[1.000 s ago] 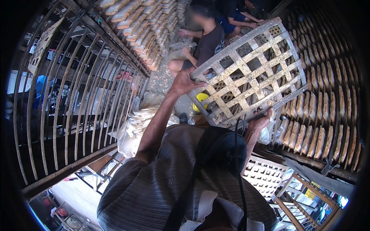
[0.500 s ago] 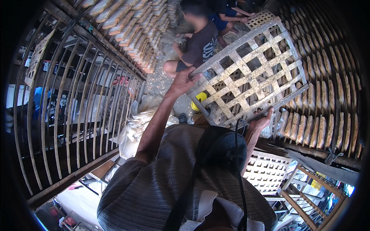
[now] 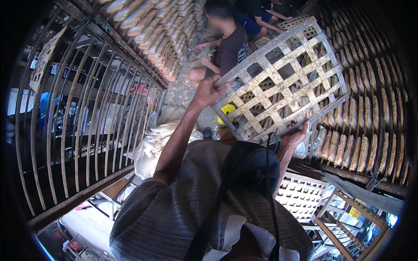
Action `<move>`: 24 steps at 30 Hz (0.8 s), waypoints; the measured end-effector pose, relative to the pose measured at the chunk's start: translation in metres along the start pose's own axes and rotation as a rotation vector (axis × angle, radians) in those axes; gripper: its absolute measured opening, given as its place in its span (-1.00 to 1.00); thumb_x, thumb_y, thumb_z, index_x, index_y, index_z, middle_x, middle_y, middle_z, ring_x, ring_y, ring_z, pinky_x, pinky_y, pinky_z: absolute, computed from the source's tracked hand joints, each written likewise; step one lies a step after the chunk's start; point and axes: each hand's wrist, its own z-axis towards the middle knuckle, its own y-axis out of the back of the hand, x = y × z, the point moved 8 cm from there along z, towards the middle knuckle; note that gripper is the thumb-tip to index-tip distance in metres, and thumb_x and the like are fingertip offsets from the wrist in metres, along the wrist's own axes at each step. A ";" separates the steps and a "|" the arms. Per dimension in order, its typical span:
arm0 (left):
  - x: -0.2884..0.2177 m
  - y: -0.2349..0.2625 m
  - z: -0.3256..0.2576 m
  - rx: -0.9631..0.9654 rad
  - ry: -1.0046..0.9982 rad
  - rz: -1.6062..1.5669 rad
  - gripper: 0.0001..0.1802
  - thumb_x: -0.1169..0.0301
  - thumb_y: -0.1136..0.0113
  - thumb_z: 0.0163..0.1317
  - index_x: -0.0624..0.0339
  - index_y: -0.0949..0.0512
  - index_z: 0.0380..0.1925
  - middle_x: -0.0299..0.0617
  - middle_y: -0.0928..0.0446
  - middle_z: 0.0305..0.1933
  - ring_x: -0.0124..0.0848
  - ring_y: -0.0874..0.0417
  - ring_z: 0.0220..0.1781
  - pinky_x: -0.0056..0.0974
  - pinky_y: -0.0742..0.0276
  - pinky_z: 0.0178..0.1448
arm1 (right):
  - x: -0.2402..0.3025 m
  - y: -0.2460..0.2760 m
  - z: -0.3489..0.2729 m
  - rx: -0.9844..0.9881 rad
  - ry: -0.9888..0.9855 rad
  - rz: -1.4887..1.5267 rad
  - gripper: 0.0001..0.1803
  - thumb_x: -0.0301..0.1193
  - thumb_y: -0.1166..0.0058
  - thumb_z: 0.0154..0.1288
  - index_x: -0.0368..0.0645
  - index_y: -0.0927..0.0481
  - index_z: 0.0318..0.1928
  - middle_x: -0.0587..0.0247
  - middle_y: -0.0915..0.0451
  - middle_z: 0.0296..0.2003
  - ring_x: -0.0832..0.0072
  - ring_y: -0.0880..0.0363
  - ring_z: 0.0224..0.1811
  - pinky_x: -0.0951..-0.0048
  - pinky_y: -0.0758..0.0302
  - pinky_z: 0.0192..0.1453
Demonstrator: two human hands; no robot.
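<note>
While the right hand (image 3: 294, 137) is closing its fingers around the near edge of the tilted rack (image 3: 278, 88), the left hand (image 3: 208, 92) is pinching the left corner. Supporting the rack mid-air appears to be the current step; any repositioning would be calling for both grips. Compared with one second ago, the far tray (image 3: 298, 22) is showing more beyond the rack's far corner.

The tray (image 3: 266, 52) I grip looks like rough, matt wood, its flat slats (image 3: 285, 92) mottled and worn. Left of the tray, crinkled plastic sheeting (image 3: 150, 148) shines; farther left, a beam (image 3: 82, 196) is dull, coarse wood. This side of the tray, my shirt (image 3: 187, 195) is matt, ribbed cloth.
</note>
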 end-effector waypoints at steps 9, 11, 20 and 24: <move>-0.048 0.001 -0.018 -0.003 -0.065 0.466 -0.35 0.24 -0.68 0.04 0.27 -0.63 0.10 -0.04 -0.77 -0.16 -0.42 -0.78 -0.18 -0.25 -0.66 -0.06 | -0.008 0.004 0.018 0.027 -0.009 -0.030 -0.30 0.08 0.07 0.61 -0.29 -0.42 0.39 0.11 -0.50 0.10 0.38 -0.43 0.01 0.31 -0.32 -0.07; -0.052 0.001 -0.023 -0.026 -0.062 0.520 -0.35 0.19 -0.66 0.06 0.28 -0.63 0.09 -0.05 -0.76 -0.18 -0.42 -0.77 -0.20 -0.24 -0.66 -0.07 | -0.013 0.008 0.024 -0.004 0.010 -0.049 -0.28 0.09 0.08 0.61 -0.29 -0.41 0.40 0.10 -0.50 0.09 0.38 -0.43 -0.01 0.32 -0.33 -0.09; 0.024 0.010 -0.004 0.054 0.172 -0.185 -0.63 0.20 -0.39 0.42 0.26 -0.69 0.02 -0.27 -0.70 -0.23 -0.53 -0.68 -0.18 -0.32 -0.65 -0.05 | -0.002 0.002 0.014 0.003 -0.015 -0.057 -0.31 0.07 0.11 0.64 -0.29 -0.39 0.41 0.16 -0.50 0.07 0.42 -0.43 -0.02 0.29 -0.33 -0.06; 0.033 0.018 -0.008 0.105 0.026 -0.088 -0.62 0.38 -0.44 0.35 0.25 -0.66 0.12 -0.28 -0.70 -0.10 -0.53 -0.69 -0.12 -0.36 -0.69 0.01 | -0.010 0.006 0.017 -0.006 -0.006 -0.043 -0.29 0.05 0.16 0.66 -0.31 -0.33 0.45 0.09 -0.45 0.14 0.38 -0.41 0.07 0.25 -0.33 0.03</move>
